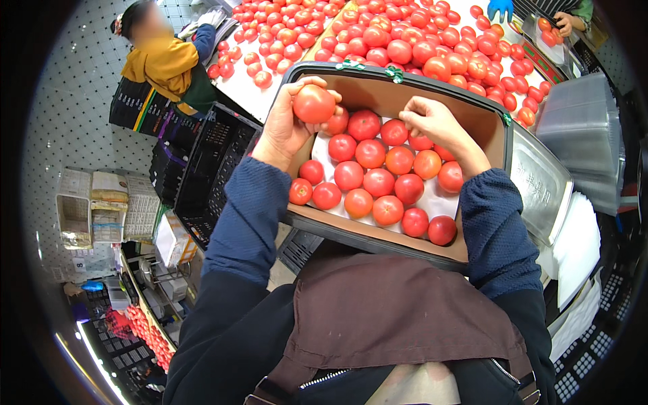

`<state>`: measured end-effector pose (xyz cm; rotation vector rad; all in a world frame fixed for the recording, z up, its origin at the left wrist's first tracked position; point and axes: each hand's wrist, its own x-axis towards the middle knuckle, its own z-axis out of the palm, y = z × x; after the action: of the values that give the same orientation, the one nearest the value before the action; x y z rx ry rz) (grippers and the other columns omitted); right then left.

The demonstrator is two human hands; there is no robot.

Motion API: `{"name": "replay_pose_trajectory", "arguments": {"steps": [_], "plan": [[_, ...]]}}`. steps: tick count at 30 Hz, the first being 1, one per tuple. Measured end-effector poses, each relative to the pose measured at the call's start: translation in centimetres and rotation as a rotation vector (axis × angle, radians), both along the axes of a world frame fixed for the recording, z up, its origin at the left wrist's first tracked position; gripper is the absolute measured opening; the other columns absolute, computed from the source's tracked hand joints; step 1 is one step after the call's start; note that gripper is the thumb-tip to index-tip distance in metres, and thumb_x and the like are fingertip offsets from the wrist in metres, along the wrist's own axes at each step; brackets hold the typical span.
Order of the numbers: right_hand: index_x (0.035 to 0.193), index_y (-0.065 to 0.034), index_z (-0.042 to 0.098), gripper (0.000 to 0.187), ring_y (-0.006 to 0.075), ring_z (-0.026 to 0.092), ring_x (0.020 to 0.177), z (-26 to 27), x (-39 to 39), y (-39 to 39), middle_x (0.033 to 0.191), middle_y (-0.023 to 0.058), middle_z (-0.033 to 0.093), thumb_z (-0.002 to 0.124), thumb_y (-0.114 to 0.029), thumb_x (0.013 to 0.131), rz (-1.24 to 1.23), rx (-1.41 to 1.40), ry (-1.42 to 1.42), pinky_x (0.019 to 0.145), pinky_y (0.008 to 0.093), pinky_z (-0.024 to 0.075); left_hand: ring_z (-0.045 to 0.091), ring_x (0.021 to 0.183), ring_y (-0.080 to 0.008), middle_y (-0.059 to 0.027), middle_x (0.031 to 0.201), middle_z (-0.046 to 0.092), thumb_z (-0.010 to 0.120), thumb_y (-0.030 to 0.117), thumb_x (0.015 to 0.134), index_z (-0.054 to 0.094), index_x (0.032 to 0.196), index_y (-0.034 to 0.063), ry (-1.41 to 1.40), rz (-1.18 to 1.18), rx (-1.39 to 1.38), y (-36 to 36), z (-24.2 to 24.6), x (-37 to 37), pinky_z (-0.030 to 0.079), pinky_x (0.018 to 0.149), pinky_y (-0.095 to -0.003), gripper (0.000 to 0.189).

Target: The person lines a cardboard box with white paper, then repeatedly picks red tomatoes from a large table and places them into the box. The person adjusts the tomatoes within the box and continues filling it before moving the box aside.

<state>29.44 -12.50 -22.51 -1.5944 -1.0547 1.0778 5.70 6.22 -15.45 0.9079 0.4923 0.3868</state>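
Observation:
My left hand (286, 126) holds a large red tomato (314, 104) above the far left corner of a dark plastic crate (344, 238). My right hand (436, 120) hovers over the crate's far right part, its fingers curled in toward the thumb, and I see nothing between them. Brown cardboard (458, 104) lines the crate walls, and a white sheet (329, 169) covers the bottom. Loose rows of tomatoes (378, 182) rest on that sheet, some orange-red. My right hand and forearm partly cover a few at the right. Green shiny ties (394, 74) sit on the far rim.
Beyond the crate, many tomatoes (400, 50) lie on a white table (243, 98), split by a wooden divider (331, 35). A metal tray (539, 177) and stacked clear plastic covers (582, 136) stand right. Black crates (215, 167) flank me at left. Co-workers (162, 66) work across the table.

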Motion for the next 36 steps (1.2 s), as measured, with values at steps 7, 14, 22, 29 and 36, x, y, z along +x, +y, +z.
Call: {"name": "replay_pose_trajectory", "arguments": {"steps": [7, 14, 22, 29, 36], "plan": [[0.108, 0.0007, 0.063, 0.033, 0.0184, 0.066, 0.085, 0.4, -5.4, 0.4, 0.093, 0.0118, 0.069, 0.067, -0.025, 0.088, -0.009, -0.066, -0.019, 0.076, 0.0344, 0.0538, 0.071, 0.089, -0.0320, -0.0159, 0.103, 0.068, 0.056, 0.040, 0.095, 0.060, 0.103, 0.0129, -0.021, 0.304, -0.110, 2.5, -1.5, -0.7, 0.057, 0.053, -0.0329, 0.029], [0.138, -0.0021, 0.046, 0.070, 0.0397, 0.054, 0.113, -2.4, -20.1, 3.7, 0.127, 0.0246, 0.052, 0.072, -0.023, 0.077, 0.463, 0.142, -0.681, 0.097, 0.0448, 0.0475, 0.072, 0.087, -0.0308, -0.0137, 0.099, 0.069, 0.054, 0.044, 0.095, 0.059, 0.107, 0.0101, -0.111, 0.363, -0.059, 2.1, -0.7, -0.4, 0.057, 0.053, -0.0344, 0.036], [0.128, -0.0192, 0.061, 0.066, 0.0406, 0.046, 0.118, -6.4, -23.0, 10.2, 0.136, 0.0220, 0.046, 0.076, -0.044, 0.068, 0.713, -0.252, -0.701, 0.095, 0.0460, 0.0484, 0.071, 0.080, -0.0319, -0.0142, 0.091, 0.068, 0.055, 0.037, 0.096, 0.056, 0.111, 0.0084, -0.124, 0.364, -0.162, 1.4, -0.2, -0.4, 0.058, 0.051, -0.0371, 0.032], [0.126, -0.0206, 0.063, 0.066, 0.0383, 0.040, 0.126, -10.5, -23.1, 11.5, 0.130, 0.0111, 0.059, 0.073, -0.050, 0.068, 0.730, 0.033, -0.289, 0.102, 0.0457, 0.0362, 0.070, 0.075, -0.0325, -0.0138, 0.091, 0.067, 0.057, 0.036, 0.095, 0.056, 0.113, 0.0069, -0.111, 0.439, -0.161, 1.1, 0.3, 0.0, 0.056, 0.048, -0.0371, 0.034], [0.134, -0.0043, 0.050, 0.073, 0.0284, 0.049, 0.120, -3.2, -18.0, 8.3, 0.132, 0.0158, 0.048, 0.075, -0.039, 0.076, 0.332, 0.032, 0.240, 0.101, 0.0384, 0.0420, 0.071, 0.083, -0.0322, -0.0157, 0.100, 0.067, 0.051, 0.039, 0.098, 0.054, 0.114, 0.0075, -0.113, 0.506, -0.185, 1.9, 0.1, -0.9, 0.058, 0.055, -0.0383, 0.036]]}}
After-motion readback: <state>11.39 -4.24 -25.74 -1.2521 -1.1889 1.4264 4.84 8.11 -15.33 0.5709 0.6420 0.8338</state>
